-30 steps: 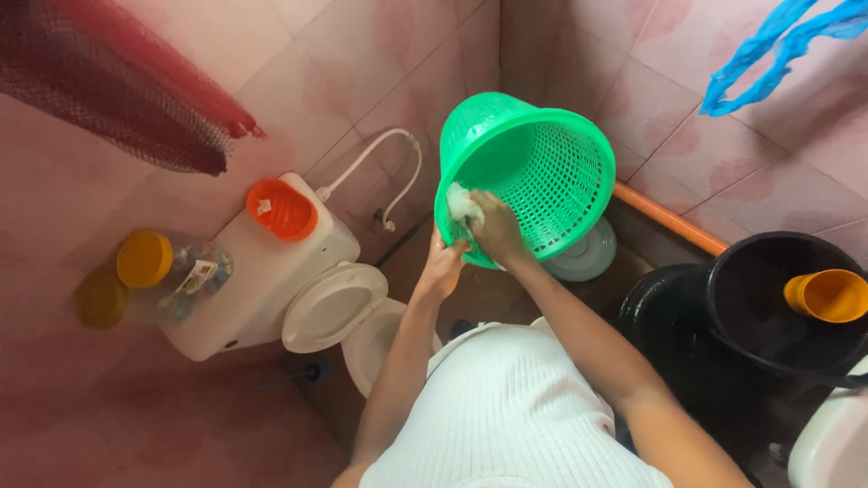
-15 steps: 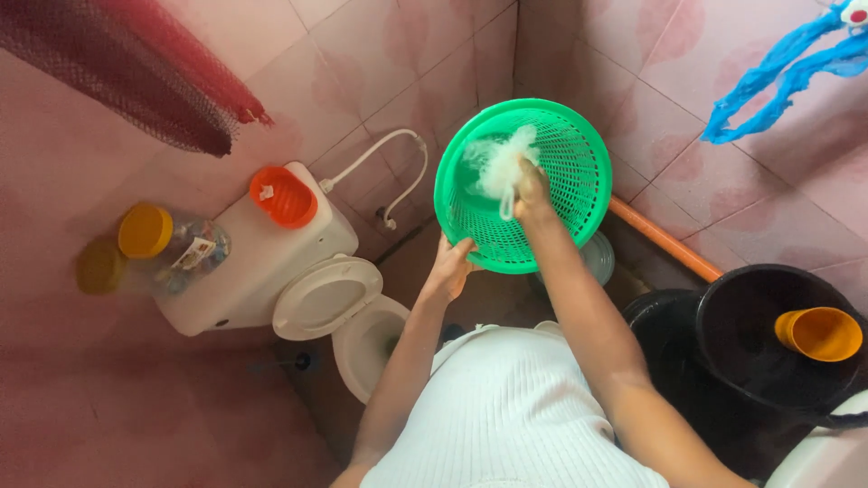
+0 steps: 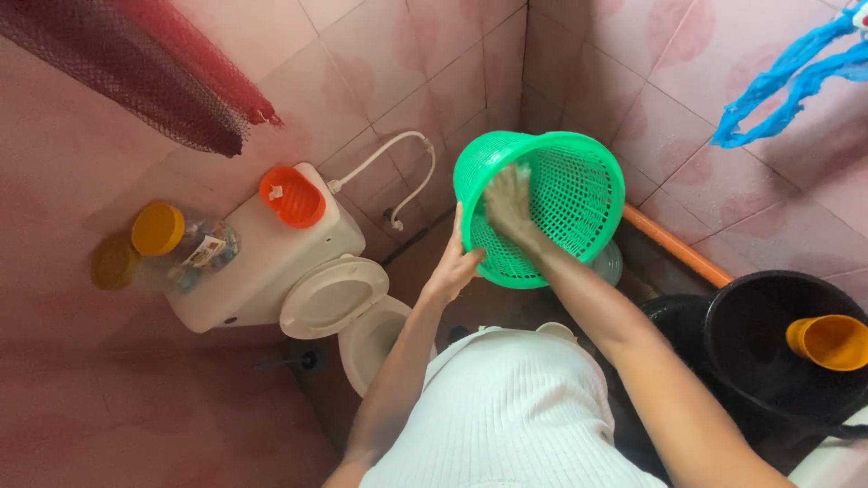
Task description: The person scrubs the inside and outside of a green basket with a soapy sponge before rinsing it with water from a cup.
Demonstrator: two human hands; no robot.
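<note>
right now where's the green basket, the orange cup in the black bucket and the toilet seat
green basket [image 3: 579, 194], head view, on its mesh inner wall
orange cup [image 3: 827, 342], head view, on its outer side
toilet seat [image 3: 333, 296], head view, on the middle of the closed white lid

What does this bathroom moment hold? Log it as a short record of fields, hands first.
left hand: grips the rim of the green basket
right hand: inside the basket, pressing something white to the mesh
basket: tilted, mouth toward the person
toilet: white, lid shut, lower left
cistern top: orange cup, clear jar with yellow lid
right side: black bucket holding a yellow cup
wall: pink tiles
</note>
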